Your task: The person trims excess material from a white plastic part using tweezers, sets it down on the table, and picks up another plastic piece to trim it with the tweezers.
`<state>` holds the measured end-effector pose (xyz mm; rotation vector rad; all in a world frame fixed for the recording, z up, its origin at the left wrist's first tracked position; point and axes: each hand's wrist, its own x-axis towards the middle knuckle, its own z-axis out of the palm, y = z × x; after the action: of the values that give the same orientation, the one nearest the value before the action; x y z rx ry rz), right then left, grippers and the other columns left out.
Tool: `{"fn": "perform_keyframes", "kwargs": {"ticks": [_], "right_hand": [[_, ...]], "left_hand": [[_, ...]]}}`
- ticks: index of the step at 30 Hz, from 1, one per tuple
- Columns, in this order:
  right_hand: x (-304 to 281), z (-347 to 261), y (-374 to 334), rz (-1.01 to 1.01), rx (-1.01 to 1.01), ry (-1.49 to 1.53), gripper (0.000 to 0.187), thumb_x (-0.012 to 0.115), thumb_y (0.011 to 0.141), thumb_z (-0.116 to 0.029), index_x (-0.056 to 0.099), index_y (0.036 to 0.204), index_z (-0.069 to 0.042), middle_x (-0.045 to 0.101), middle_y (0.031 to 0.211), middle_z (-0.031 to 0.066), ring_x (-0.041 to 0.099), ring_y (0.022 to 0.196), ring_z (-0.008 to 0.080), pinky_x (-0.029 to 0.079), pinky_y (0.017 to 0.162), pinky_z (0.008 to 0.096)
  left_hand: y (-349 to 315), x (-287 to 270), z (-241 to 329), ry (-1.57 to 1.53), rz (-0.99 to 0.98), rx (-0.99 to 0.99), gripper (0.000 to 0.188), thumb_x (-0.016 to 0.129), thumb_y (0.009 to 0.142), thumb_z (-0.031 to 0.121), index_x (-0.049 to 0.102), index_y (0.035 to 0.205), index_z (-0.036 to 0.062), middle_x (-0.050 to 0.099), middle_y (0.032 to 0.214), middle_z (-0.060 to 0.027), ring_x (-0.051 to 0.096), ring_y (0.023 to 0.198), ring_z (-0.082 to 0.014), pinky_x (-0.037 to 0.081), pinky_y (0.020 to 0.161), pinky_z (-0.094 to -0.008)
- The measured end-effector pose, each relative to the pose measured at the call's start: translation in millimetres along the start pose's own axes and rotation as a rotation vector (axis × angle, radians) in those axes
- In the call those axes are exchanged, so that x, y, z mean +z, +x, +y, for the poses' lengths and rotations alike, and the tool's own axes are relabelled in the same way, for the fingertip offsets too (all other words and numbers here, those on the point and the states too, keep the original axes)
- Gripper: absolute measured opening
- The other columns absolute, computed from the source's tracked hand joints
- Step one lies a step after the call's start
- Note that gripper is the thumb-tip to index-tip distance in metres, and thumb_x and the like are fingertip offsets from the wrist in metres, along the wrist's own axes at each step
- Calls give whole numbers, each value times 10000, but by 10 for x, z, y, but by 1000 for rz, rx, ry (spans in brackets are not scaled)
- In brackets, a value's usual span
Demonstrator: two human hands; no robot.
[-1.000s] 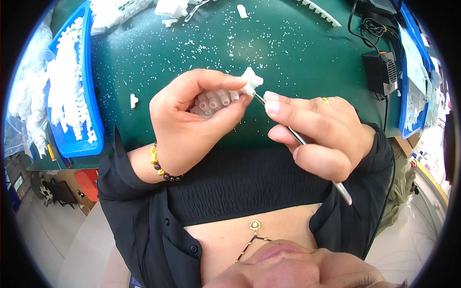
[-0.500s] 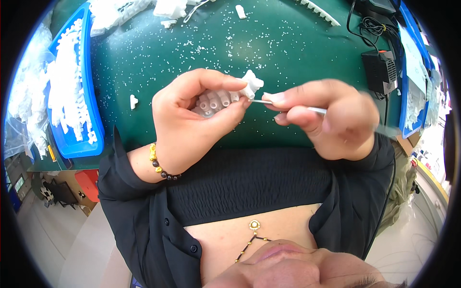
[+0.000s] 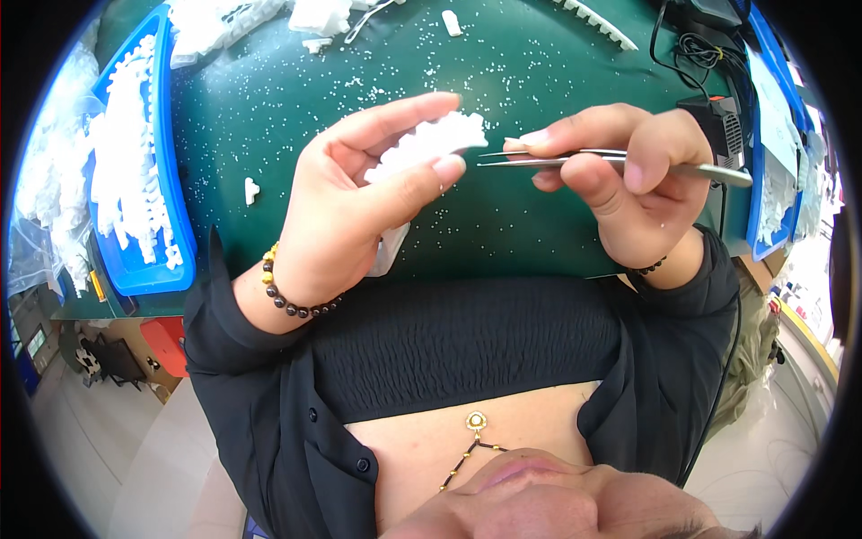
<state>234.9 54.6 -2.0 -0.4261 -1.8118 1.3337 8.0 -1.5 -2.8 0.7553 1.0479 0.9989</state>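
Observation:
A white ridged plastic piece (image 3: pixel 426 146) rests in my left hand (image 3: pixel 346 193), held between thumb and fingers; its lower end shows beneath the palm. My right hand (image 3: pixel 642 184) is closed round metal tweezers (image 3: pixel 611 160), held level with the tips pointing left. The two tips stand slightly apart, a short gap away from the white piece, with nothing visible between them. Tiny white bits (image 3: pixel 431 76) are scattered over the green table (image 3: pixel 539 90) around both hands.
A blue tray (image 3: pixel 175 225) of white plastic pieces stands at the left. One small white part (image 3: pixel 251 190) lies beside it. At the upper right are a black power adapter (image 3: pixel 714 126) with cables and another blue bin (image 3: pixel 763 198). White pieces (image 3: pixel 319 16) lie along the far side.
The tweezers have drawn away from the white piece, and the right hand has risen slightly. My left hand has turned the piece, so its round openings no longer face up.

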Motion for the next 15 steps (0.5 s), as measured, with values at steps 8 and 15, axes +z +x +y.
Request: {"fn": "perform_keyframes", "kwargs": {"ticks": [8, 15], "right_hand": [[103, 132, -24, 47, -232, -97, 256, 715, 730, 137, 528, 792, -25, 669, 951, 232, 692, 804, 269, 571, 637, 311], [-27, 11, -4, -93, -153, -85, 212, 566, 915, -6, 385, 963, -107, 613, 1070, 311, 679, 929, 348, 590, 729, 319]], "left_hand": [[43, -58, 23, -308, -134, -141, 419, 676, 836, -3, 560, 1238, -21, 656, 991, -40, 542, 705, -26, 398, 568, -171], [29, -30, -15, -190, -67, -155, 427, 649, 857, 63, 541, 1266, 8, 658, 959, -26, 396, 559, -8, 302, 492, -156]]}}
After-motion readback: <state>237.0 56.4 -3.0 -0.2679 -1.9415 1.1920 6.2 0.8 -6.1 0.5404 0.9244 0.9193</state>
